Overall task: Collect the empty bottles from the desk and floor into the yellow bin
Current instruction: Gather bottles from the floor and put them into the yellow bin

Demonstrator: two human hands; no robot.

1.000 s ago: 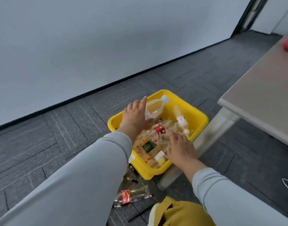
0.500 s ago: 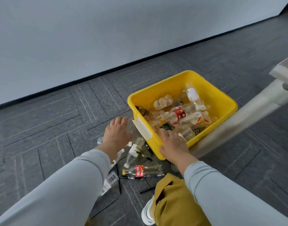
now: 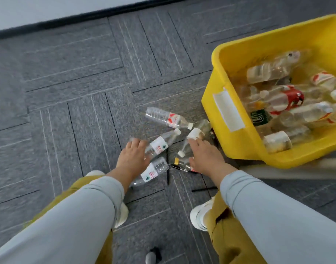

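Observation:
The yellow bin stands on the carpet at the right and holds several empty bottles. Left of it, several clear bottles lie on the floor. Farthest away is one with a red label. Nearer are one with a white label, another white-labelled one, a wide-capped one and a thin one. My left hand lies over the base of the white-label bottle with its fingers bent round it. My right hand reaches over the thin bottle, fingers stretched out. A yellow-capped bottle is partly hidden under it.
A pale table leg runs along the floor side of the bin at the lower right. My white shoes and yellow trousers are close below the bottles. Thin black sticks lie on the grey carpet. A wall with black skirting runs behind.
My view has swung down and left, from the bin to the floor bottles. My right hand came off the bin's edge onto them. My left hand moved onto the white-label bottle.

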